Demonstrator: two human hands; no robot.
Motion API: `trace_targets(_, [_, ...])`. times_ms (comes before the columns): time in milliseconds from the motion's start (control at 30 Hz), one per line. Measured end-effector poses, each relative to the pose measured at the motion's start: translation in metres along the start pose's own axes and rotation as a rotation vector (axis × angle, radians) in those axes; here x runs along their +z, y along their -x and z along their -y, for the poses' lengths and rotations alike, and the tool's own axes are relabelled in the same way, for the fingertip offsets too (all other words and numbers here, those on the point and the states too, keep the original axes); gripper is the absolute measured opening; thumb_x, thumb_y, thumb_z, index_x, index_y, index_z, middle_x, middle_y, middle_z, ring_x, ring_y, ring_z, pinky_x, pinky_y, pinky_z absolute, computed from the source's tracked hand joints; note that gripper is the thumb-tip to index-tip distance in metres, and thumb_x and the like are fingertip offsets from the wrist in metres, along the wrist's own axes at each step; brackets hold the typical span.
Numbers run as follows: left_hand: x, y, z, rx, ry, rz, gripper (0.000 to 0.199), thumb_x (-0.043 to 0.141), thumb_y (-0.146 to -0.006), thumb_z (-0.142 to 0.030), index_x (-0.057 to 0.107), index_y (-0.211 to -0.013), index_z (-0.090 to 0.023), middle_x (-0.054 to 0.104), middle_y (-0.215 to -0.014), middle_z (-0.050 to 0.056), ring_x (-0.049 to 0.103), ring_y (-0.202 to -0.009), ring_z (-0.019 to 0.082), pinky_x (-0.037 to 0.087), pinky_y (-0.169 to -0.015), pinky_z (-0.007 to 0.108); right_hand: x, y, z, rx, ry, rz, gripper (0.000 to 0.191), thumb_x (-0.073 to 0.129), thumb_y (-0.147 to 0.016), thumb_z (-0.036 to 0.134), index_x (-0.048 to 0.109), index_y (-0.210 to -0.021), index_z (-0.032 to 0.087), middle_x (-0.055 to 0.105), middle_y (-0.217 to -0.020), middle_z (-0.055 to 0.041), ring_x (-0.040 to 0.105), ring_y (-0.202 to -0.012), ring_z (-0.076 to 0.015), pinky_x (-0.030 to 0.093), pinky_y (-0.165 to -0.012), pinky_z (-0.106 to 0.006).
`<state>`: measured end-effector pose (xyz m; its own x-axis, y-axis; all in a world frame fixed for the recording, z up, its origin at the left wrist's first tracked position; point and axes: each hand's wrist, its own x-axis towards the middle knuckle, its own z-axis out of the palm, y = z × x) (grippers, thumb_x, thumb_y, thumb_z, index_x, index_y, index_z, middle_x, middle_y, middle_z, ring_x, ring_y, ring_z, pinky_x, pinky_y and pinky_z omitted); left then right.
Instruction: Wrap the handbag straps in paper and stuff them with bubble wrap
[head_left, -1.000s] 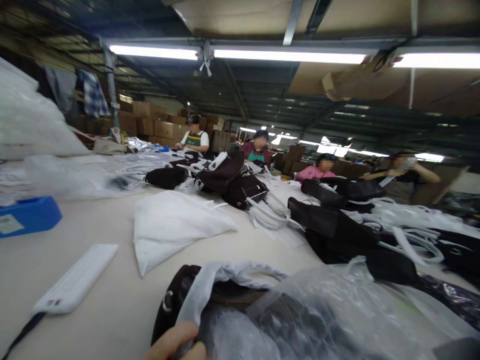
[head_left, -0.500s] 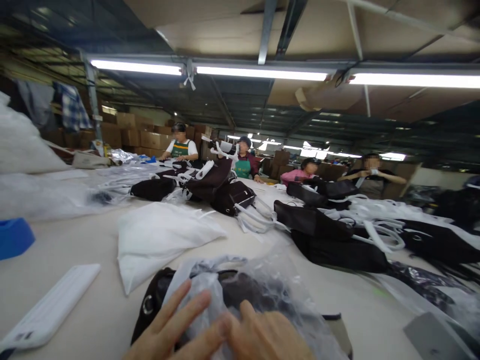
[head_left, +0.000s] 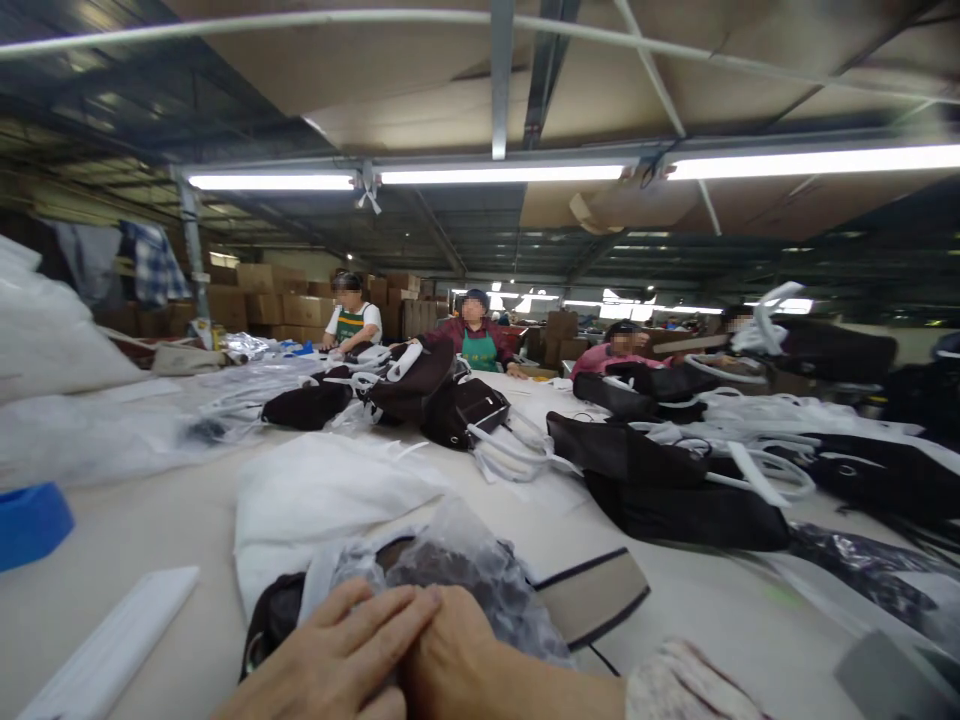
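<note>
Counter (head_left: 712, 610), with a black bag (head_left: 271, 615) at its near edge.
White sack (head_left: 315, 495) just beyond the bag, whose long axis seems to run side to side; clear plastic (head_left: 487, 585) bunched over it. Left hand (head_left: 337, 650), fingers straight, overlaps right hand (head_left: 442, 635), its fingers hidden, grip untellable. Bag directly beneath both, its visible black end nearer the left; grey flap (head_left: 596, 598) right of the bag.

Fingers of the right hand (head_left: 451, 632) are hidden, and the left edge crops the blue object (head_left: 31, 525).
</note>
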<state>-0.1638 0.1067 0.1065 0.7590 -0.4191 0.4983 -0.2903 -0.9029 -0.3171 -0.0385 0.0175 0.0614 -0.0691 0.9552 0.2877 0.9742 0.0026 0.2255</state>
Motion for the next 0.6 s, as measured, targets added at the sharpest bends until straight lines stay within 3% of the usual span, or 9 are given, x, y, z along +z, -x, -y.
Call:
trace_targets(67, [-0.007, 0.0, 0.0, -0.065, -0.041, 0.065, 0.014, 0.065, -0.09, -0.035, 0.067, -0.098, -0.022, 0.059, -0.142, 0.008, 0.055, -0.125, 0.026, 0.043, -0.104, 0.04, -0.015, 0.0, -0.003, 0.039, -0.04, 0.149, 0.017, 0.071, -0.077, 0.026, 0.07, -0.092, 0.018, 0.077, -0.081, -0.011, 0.074, -0.068, -0.0253, 0.056, -0.052, -0.03])
trace_targets(167, [-0.013, 0.0, -0.002, -0.199, -0.073, 0.181, 0.051, 0.079, -0.075, -0.044, 0.063, -0.115, -0.017, 0.068, -0.125, 0.013, 0.061, -0.109, 0.03, 0.045, -0.094, 0.041, -0.046, 0.009, -0.02, 0.09, -0.219, 0.334, 0.041, 0.07, -0.075, 0.018, 0.067, -0.115, 0.013, 0.077, -0.097, -0.0165, 0.075, -0.085, -0.03, 0.06, -0.064, -0.034])
trace_targets(233, [-0.012, 0.002, -0.001, -0.216, -0.063, 0.215, 0.029, 0.076, -0.079, -0.035, 0.066, -0.102, -0.02, 0.074, -0.098, 0.005, 0.063, -0.088, 0.025, 0.044, -0.084, 0.036, -0.069, 0.02, -0.042, 0.053, -0.451, 0.398, 0.072, 0.072, -0.074, 0.024, 0.051, -0.142, 0.014, 0.074, -0.115, -0.0171, 0.073, -0.1, -0.0319, 0.059, -0.078, -0.036])
trace_targets(300, [-0.011, 0.005, 0.001, -0.208, -0.03, 0.205, 0.005, 0.067, -0.083, -0.019, 0.063, -0.082, -0.022, 0.069, -0.077, -0.001, 0.059, -0.071, 0.02, 0.04, -0.073, 0.034, -0.088, 0.034, -0.068, 0.044, -0.689, 0.481, 0.098, 0.076, -0.073, 0.036, 0.027, -0.157, 0.02, 0.063, -0.137, -0.0161, 0.064, -0.12, -0.0332, 0.053, -0.097, -0.039])
trace_targets(400, [-0.011, 0.008, 0.006, -0.178, 0.025, 0.134, 0.015, 0.065, -0.083, -0.016, 0.056, -0.073, -0.022, 0.063, -0.069, -0.004, 0.053, -0.063, 0.018, 0.036, -0.074, 0.034, -0.096, 0.061, -0.091, 0.015, -0.797, 0.551, 0.095, 0.073, -0.079, 0.04, 0.022, -0.158, 0.023, 0.042, -0.157, -0.0133, 0.045, -0.14, -0.0324, 0.037, -0.115, -0.041])
trace_targets(433, [-0.012, 0.008, 0.007, -0.15, 0.024, 0.118, 0.016, 0.066, -0.085, -0.018, 0.055, -0.073, -0.022, 0.063, -0.069, -0.004, 0.052, -0.063, 0.018, 0.035, -0.079, 0.035, -0.089, 0.07, -0.092, -0.013, -0.746, 0.525, 0.087, 0.069, -0.084, 0.037, 0.025, -0.158, 0.022, 0.041, -0.157, -0.0134, 0.043, -0.141, -0.032, 0.035, -0.116, -0.041])
trace_targets(500, [-0.01, 0.008, 0.006, -0.08, -0.027, 0.11, 0.018, 0.066, -0.087, -0.019, 0.055, -0.073, -0.022, 0.062, -0.067, -0.005, 0.051, -0.063, 0.017, 0.033, -0.088, 0.035, -0.063, 0.083, -0.082, -0.057, -0.533, 0.376, 0.068, 0.061, -0.092, 0.031, 0.036, -0.154, 0.02, 0.052, -0.149, -0.0147, 0.052, -0.135, -0.0315, 0.039, -0.114, -0.043])
trace_targets(567, [-0.003, 0.01, 0.003, -0.038, -0.121, 0.061, 0.017, 0.063, -0.087, -0.014, 0.056, -0.074, -0.023, 0.061, -0.065, -0.005, 0.049, -0.062, 0.018, 0.032, -0.093, 0.036, -0.024, 0.088, -0.061, -0.057, -0.227, 0.101, 0.048, 0.058, -0.094, 0.027, 0.052, -0.141, 0.017, 0.073, -0.123, -0.0134, 0.072, -0.106, -0.0288, 0.052, -0.1, -0.042])
trace_targets(600, [0.002, 0.011, 0.001, -0.035, -0.163, 0.015, 0.017, 0.06, -0.087, -0.012, 0.057, -0.074, -0.023, 0.061, -0.065, -0.004, 0.048, -0.063, 0.018, 0.032, -0.094, 0.037, -0.003, 0.088, -0.049, -0.039, -0.076, -0.062, 0.043, 0.057, -0.094, 0.025, 0.055, -0.135, 0.015, 0.077, -0.11, -0.0122, 0.075, -0.092, -0.0268, 0.055, -0.092, -0.04])
